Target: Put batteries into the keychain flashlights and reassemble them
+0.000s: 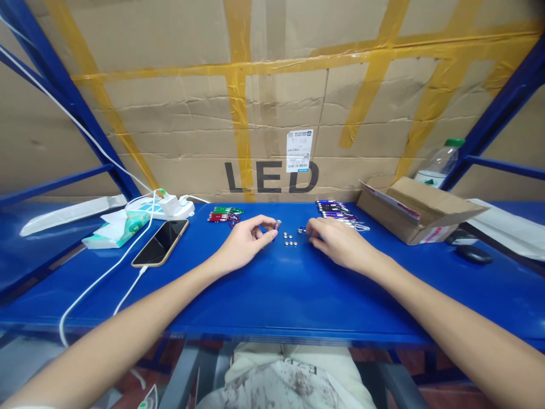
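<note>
On the blue table [272, 295], metal discs [292, 243] lie between my left hand [242, 241], pinching a silvery piece [278, 224], and right hand [340, 241], pinching a bluish piece [301, 230]; small-parts handling, seemingly, next needing fingertip precision.

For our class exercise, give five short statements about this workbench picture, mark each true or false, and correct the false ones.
1. The left hand holds a small silver-ended piece. True.
2. The bottle has a red cap. False: the bottle has a green cap.
3. Small round metal pieces lie on the blue table between the left hand and the right hand. True.
4. The phone lies screen down. False: the phone lies screen up.
5. A white cable runs to the phone. True.
</note>
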`<action>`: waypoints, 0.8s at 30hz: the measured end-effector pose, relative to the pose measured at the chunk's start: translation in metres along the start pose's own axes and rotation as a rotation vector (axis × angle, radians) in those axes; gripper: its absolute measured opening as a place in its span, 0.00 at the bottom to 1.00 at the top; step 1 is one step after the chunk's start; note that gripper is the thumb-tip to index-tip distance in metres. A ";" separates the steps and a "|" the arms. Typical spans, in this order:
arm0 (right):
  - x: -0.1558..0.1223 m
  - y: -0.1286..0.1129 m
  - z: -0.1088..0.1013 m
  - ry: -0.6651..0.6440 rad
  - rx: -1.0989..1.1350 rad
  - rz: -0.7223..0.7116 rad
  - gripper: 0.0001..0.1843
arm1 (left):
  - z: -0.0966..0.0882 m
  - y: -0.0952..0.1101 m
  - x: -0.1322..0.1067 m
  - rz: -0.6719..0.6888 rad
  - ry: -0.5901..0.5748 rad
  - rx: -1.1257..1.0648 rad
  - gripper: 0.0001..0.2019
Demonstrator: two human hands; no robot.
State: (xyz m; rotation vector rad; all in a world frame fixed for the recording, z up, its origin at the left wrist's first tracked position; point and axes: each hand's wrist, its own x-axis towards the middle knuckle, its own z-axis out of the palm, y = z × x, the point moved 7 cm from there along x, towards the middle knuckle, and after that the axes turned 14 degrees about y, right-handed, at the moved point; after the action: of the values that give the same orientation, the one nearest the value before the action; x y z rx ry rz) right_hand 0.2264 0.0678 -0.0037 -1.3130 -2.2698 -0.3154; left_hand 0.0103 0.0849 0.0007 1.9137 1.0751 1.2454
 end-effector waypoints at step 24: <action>0.006 -0.031 -0.037 0.266 0.453 -0.005 0.06 | 0.008 0.003 -0.006 0.127 -0.088 0.101 0.15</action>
State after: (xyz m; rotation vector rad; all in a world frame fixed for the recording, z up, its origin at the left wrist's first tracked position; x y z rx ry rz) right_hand 0.2088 0.0405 0.0327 -0.9677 -1.9695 0.0265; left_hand 0.0174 0.0778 -0.0026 2.1219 1.0011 1.1824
